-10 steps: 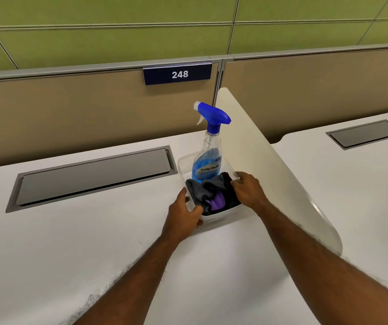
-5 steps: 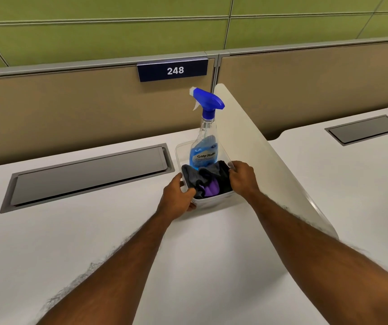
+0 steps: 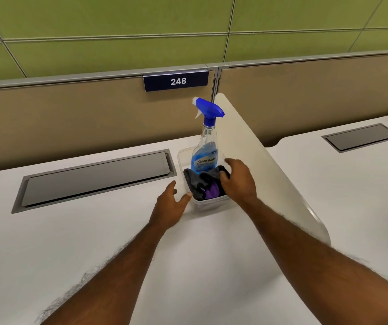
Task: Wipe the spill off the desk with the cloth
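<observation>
Left hand (image 3: 170,204), spread and empty, is beside the tub (image 3: 208,204); right hand (image 3: 239,181) hovers slack and empty over the cloth (image 3: 197,181) inside

By the right hand (image 3: 239,181), the cloth (image 3: 200,182) is dark grey with a purple patch. Beyond that hand, the clear spray bottle (image 3: 205,153) has blue liquid and a blue head. The desk (image 3: 94,242) is white.
</observation>
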Demonstrator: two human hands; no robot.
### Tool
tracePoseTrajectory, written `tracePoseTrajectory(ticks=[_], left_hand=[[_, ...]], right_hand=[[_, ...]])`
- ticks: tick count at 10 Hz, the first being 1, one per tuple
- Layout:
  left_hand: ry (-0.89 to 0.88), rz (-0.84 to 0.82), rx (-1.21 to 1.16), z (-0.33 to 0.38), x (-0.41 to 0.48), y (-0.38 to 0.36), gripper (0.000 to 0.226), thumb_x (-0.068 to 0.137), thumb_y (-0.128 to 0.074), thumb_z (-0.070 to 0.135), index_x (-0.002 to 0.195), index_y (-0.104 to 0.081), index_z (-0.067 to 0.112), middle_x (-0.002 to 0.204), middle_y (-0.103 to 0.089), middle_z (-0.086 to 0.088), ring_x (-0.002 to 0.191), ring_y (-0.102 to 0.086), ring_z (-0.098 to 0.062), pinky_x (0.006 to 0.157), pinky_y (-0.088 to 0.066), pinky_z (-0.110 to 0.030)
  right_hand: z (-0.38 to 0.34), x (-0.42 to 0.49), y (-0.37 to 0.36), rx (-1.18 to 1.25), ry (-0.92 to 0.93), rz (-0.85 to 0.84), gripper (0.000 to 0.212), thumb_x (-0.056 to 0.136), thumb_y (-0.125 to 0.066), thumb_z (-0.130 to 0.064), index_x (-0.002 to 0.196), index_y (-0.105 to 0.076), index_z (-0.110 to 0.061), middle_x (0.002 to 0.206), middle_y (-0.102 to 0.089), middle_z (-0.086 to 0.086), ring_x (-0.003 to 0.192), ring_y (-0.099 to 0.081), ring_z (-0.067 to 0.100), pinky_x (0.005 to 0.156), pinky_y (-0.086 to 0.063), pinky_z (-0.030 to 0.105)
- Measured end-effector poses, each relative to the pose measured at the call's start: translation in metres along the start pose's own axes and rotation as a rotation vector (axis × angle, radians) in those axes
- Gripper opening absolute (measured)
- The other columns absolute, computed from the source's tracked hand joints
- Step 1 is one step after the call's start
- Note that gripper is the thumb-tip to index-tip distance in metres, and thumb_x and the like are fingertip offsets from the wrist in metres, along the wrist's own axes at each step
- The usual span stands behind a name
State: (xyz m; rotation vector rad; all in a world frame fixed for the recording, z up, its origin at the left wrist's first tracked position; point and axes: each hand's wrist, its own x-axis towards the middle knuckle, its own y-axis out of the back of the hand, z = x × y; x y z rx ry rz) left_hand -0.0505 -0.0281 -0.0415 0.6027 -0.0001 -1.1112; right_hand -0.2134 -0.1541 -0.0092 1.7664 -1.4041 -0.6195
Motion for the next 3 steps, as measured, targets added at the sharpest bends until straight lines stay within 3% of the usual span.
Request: tracePoseTrajectory(ticks=[1,3], left_hand=[[-0.011,0.041,0.151,-0.017,-0.018,0.021,0.074,0.09,-0.06,0.05,0.151,-0.028,0.021,0.148,-0.047,-0.008,0.126,-0.054,-0.029,0.104,-0.046,-0.043],[-0.036,0.148,0.358,-0.059,-0.071,0.077,0.069,0.089,-0.062,0.049,0.147,-0.037,0.019,0.145,-0.051,-0.006,0.13,-0.051,-0.026,0.106,-0.042,-0.042]], right_hand=[[-0.022,-0.028,-0.01,-0.071,0.174,-0.028,0.039,0.091,-0.061,-0.03,0.128,-0.053,-0.018,0.127,-0.058,0.001,0.118,-0.05,0.02,0.094,-0.047,0.031],[-0.07,-0.088,-0.034,-0.073,0.341,-0.144,0.045,0.092,-0.06,-0.034,0.134,-0.05,-0.019,0.136,-0.054,0.001,0.129,-0.044,0.02,0.104,-0.042,0.035]])
